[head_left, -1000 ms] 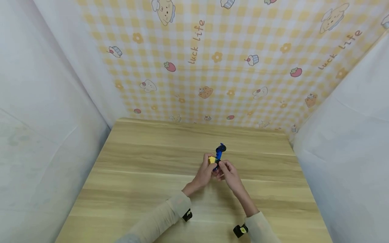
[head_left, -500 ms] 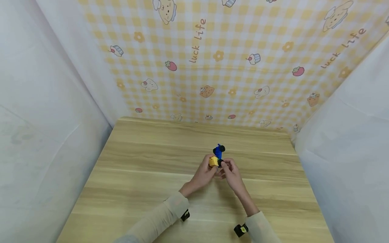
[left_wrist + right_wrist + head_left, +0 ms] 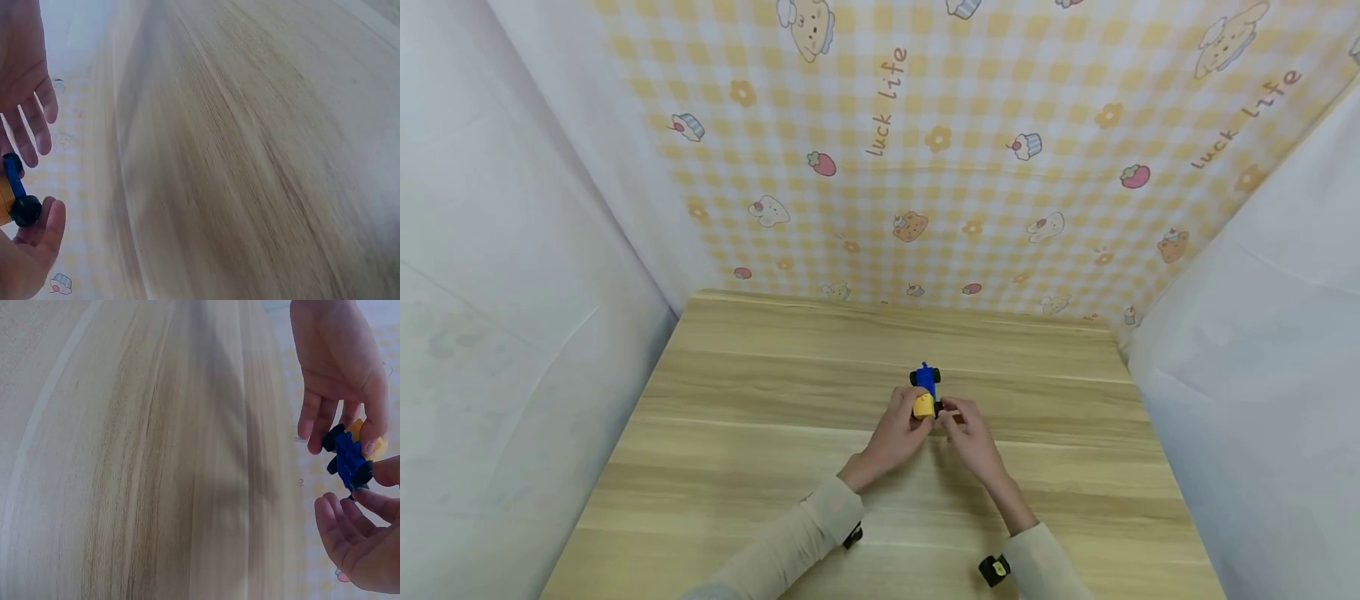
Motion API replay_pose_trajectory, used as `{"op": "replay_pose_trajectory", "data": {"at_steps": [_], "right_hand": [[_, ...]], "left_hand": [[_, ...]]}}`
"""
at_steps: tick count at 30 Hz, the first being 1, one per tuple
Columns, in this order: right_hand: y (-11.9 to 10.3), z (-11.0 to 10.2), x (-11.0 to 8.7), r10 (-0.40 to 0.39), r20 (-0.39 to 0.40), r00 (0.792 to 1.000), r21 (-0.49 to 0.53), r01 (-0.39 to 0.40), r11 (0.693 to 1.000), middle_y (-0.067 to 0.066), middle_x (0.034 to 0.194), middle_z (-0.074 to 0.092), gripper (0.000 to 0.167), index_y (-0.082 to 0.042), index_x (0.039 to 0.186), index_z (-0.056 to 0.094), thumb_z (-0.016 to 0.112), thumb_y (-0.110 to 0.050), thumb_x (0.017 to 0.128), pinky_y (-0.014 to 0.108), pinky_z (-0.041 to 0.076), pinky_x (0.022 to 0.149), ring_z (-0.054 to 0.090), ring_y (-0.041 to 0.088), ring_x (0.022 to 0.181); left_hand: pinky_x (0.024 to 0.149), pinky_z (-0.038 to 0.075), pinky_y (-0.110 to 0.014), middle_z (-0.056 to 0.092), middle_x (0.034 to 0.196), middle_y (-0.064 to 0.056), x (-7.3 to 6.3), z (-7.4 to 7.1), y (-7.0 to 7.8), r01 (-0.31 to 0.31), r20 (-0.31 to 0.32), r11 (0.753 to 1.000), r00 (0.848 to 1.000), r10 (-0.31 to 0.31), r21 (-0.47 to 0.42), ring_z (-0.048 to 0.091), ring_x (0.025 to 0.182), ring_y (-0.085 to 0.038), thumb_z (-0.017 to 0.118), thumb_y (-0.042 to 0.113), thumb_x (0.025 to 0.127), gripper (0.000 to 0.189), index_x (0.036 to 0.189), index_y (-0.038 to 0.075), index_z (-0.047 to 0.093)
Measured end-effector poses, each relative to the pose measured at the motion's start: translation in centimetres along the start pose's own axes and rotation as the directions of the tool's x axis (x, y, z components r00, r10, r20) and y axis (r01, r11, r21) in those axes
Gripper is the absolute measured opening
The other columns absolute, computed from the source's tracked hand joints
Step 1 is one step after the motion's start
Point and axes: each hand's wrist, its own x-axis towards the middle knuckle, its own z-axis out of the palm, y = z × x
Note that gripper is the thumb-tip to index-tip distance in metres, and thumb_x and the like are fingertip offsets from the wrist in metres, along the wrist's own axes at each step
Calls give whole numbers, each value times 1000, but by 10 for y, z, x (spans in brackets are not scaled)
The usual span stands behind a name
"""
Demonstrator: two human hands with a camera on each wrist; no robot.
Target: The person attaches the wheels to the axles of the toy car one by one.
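Note:
A small toy car (image 3: 927, 379), blue with black wheels and a yellow block at its near end, is held above the table between both hands. My left hand (image 3: 891, 437) grips it around the yellow part, its thumb pressing that block in the right wrist view. From the other side my right hand (image 3: 973, 437) pinches a near wheel between thumb and finger, its other fingers loose below. In the left wrist view, the toy car (image 3: 15, 181) is partly cut off by the frame edge. The fingers hide some of its near end.
The wood-grain table (image 3: 737, 467) spreads out under the hands. Behind it hangs a yellow checked cloth (image 3: 880, 192), with white curtains (image 3: 497, 333) on both sides. Black devices hang at the cuffs, one (image 3: 994, 571) beside the right sleeve.
The toy car has been turned in the hands, so its far wheels now sit level side by side. It has shifted slightly left and the left hand has turned with it.

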Motion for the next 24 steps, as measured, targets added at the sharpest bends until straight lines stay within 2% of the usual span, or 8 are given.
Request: {"op": "replay_pose_trajectory", "data": {"at_steps": [4,8,16,20,24], "right_hand": [[1,4,-1,-21,10,1000,-64,21,998,13,131,57,35,-5,135,58,58,-12,101,41,56,92,63,29,111],[-1,7,-2,-4,30,1000,-61,6,998,12,129,61,32,-6,132,62,57,-7,100,43,55,92,63,28,111],[5,15,-4,-18,61,998,-94,24,995,11,129,64,33,-5,131,63,59,-6,98,34,55,87,65,23,106],[6,19,-4,-19,89,996,-104,28,994,13,129,64,35,-2,134,61,59,-8,99,33,55,87,65,22,106],[6,23,-4,-18,126,992,-120,33,992,13,127,65,37,-2,136,59,59,-11,100,31,56,86,66,21,104]], "left_hand": [[89,53,-30,47,126,-10,-2,-1,-3,14,4,996,1000,-14,85,57,103,-17,64,19,96,44,137,13,49],[85,51,-29,48,119,-8,-4,-2,-7,3,12,990,1000,-5,138,55,95,-15,65,19,95,42,135,15,52],[74,49,-24,50,113,-6,-12,-6,-15,-22,43,976,999,13,215,53,86,-12,65,24,96,38,132,17,55],[75,49,-24,50,112,-5,-14,-8,-21,-37,47,967,999,26,251,52,86,-13,66,24,96,39,133,17,55],[75,47,-24,50,109,-5,-15,-9,-26,-30,62,956,998,13,293,50,85,-13,66,24,96,38,132,17,57]]}}
